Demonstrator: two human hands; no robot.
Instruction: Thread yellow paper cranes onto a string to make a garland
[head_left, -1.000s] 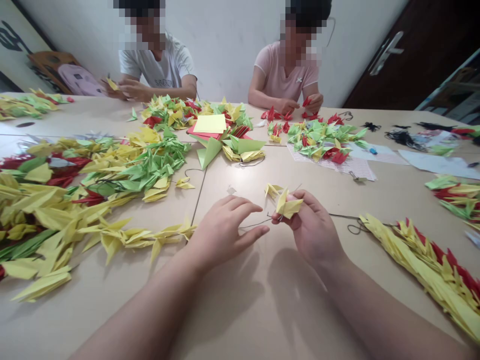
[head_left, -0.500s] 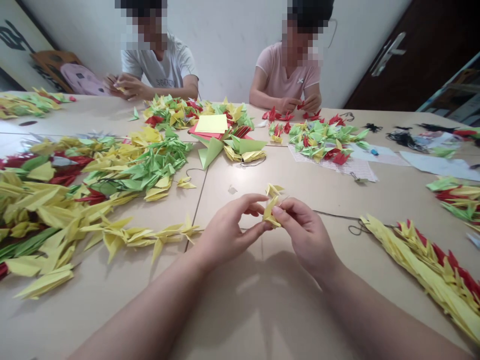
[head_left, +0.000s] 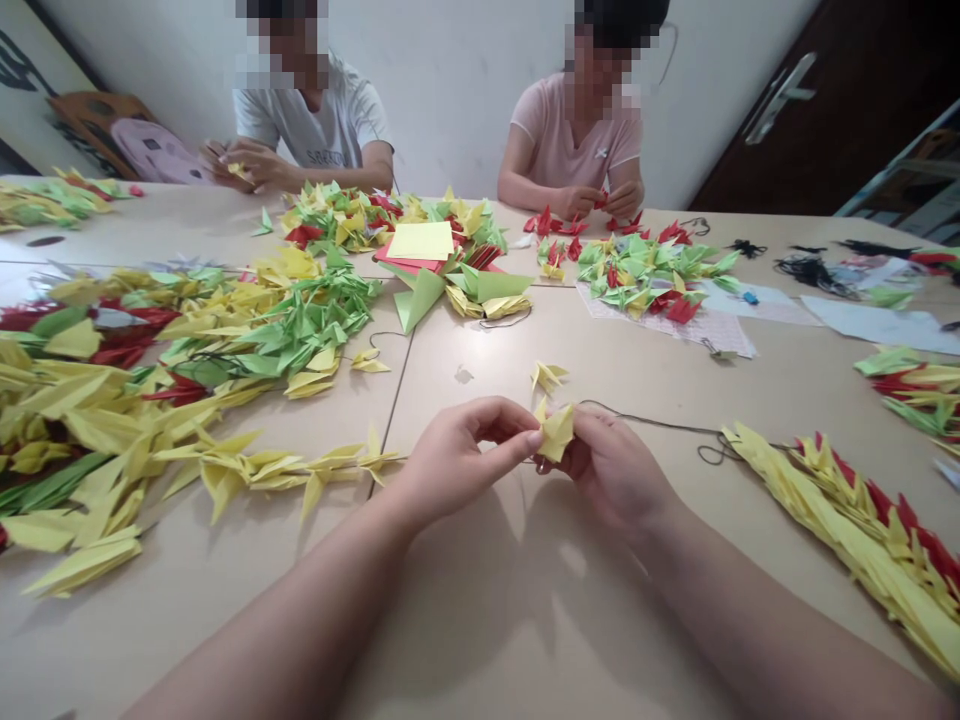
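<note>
Between my two hands is a yellow paper crane (head_left: 556,432), held just above the table. My left hand (head_left: 469,455) pinches its left side between thumb and fingers. On the other side, my right hand (head_left: 619,460) has closed fingers on it, partly hidden behind the paper. Another yellow folded crane (head_left: 548,376) lies on the table just beyond my fingertips. A thin black cord (head_left: 652,420) runs from beside my right hand to a long bundle of yellow cranes (head_left: 840,540). To my left, a strand of yellow cranes (head_left: 277,468) reaches toward my left wrist.
A large heap of yellow, green and red cranes (head_left: 112,390) covers the table's left. Paper squares (head_left: 420,241) lie at the centre back, near a mixed crane pile (head_left: 645,270). Two people (head_left: 322,130) sit opposite, each handling small paper pieces. Black cords (head_left: 814,275) lie at back right.
The yellow crane in my hands has turned, showing a broader face. My left fingers have closed in on it, and my right hand has shifted slightly.
</note>
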